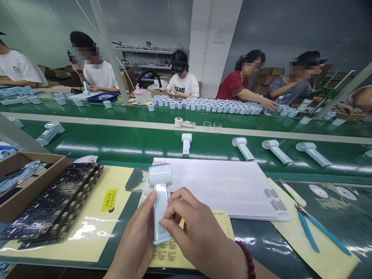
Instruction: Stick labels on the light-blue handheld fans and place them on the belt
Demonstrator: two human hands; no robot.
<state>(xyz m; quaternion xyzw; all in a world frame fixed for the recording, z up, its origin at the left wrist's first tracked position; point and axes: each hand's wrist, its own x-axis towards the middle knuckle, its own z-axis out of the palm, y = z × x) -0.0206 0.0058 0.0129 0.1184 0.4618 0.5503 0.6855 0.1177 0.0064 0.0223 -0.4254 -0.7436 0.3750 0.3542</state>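
Observation:
I hold a pale blue handheld fan body [161, 193] upright over the near edge of the bench. My left hand [138, 240] grips its handle from the left side. My right hand [193, 228] presses thumb and fingers on the front of the handle. A red bead bracelet [247, 259] sits on my right wrist. Under the fan lies a yellow label sheet [171, 254].
A stack of white sheets [226, 186] lies ahead. Black circuit boards [55, 205] and a cardboard box [26, 182] are on the left; blue tweezers [319, 228] and a knife [293, 193] on the right. Several fan bodies [186, 144] lie on the green conveyor [130, 143]. Other people work across it.

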